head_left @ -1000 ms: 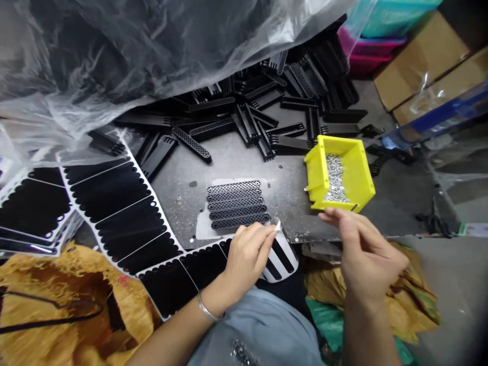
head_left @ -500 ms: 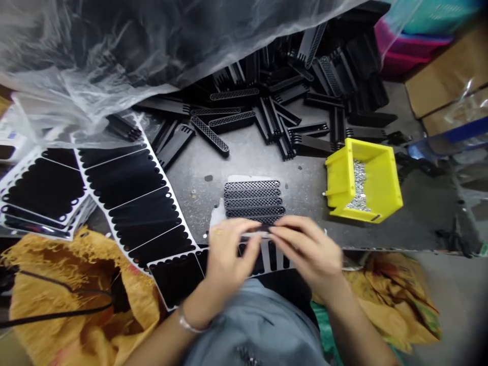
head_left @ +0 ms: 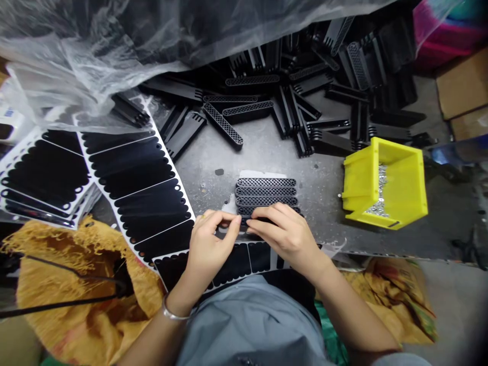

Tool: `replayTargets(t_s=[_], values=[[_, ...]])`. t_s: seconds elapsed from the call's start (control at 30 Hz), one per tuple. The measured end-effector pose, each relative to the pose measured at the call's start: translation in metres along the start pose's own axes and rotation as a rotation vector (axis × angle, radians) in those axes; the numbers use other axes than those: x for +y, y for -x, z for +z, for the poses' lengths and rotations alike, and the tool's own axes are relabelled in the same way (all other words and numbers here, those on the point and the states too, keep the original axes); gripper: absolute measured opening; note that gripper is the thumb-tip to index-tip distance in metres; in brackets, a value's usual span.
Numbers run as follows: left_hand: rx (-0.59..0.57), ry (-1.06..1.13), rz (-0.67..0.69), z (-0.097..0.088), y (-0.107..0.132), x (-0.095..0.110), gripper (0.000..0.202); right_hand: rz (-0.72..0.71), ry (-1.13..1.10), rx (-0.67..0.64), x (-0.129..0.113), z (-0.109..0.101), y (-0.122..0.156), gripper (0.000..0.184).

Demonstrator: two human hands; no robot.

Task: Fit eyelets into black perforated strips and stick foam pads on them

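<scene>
A row of black perforated grille strips (head_left: 266,191) lies side by side on the grey worktable (head_left: 263,157). My left hand (head_left: 208,247) pinches something small at the left end of the nearest strip; its fingers are pressed together. My right hand (head_left: 284,235) lies over the nearest strip with fingers pressed down on it. Between and under my hands runs a white backing sheet of black stickers (head_left: 244,256). What the left fingers hold is too small to name.
A yellow bin (head_left: 404,188) of small silver screws stands at the right. Loose black grille strips (head_left: 305,101) are heaped at the back under clear plastic film (head_left: 114,46). More sticker sheets (head_left: 133,178) lie at the left, yellow cloth (head_left: 76,284) below them. Cardboard boxes (head_left: 463,89) are far right.
My right hand came from beside the yellow bin to the nearest grille strip, and both hands now meet at its front edge. The view shifted, so the bin appears further right.
</scene>
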State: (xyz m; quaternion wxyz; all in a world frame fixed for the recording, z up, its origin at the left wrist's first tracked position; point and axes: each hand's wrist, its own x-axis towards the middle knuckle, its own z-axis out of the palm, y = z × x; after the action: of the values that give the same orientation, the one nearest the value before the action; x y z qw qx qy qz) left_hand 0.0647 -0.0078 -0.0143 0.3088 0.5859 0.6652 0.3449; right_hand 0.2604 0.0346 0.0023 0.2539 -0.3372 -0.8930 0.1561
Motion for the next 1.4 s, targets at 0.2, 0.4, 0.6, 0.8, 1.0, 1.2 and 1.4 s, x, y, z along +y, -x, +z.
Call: replayTargets(t_s=[0.2,0.4,0.6,0.8,1.0,1.2,1.4], values=[[-0.056,-0.01,-0.018,-0.002,-0.004,-0.002,0.021,0.236,-0.15,-0.031,0.013,-0.028,0.024,0.02],[-0.059,-0.017,-0.01,-0.003,-0.006,-0.004,0.022,0.348,-0.341,0.087,0.033,-0.037,0.04,0.014],[0.015,-0.094,0.079,-0.005,-0.005,-0.001,0.02,0.292,-0.101,0.112,0.021,-0.045,0.05,0.017],[-0.038,0.02,0.556,0.041,0.021,0.032,0.02,0.503,-0.048,0.073,0.008,-0.058,0.119,0.034],[-0.423,-0.048,0.634,0.104,0.031,0.065,0.054,0.482,-0.031,0.147,0.023,-0.032,0.146,0.044],[-0.287,-0.022,0.665,0.113,0.033,0.035,0.05,0.443,-0.074,0.174,0.027,-0.03,0.148,0.036],[-0.266,-0.103,0.737,0.112,0.039,0.029,0.035,0.262,-0.045,0.199,0.029,-0.026,0.171,0.054]])
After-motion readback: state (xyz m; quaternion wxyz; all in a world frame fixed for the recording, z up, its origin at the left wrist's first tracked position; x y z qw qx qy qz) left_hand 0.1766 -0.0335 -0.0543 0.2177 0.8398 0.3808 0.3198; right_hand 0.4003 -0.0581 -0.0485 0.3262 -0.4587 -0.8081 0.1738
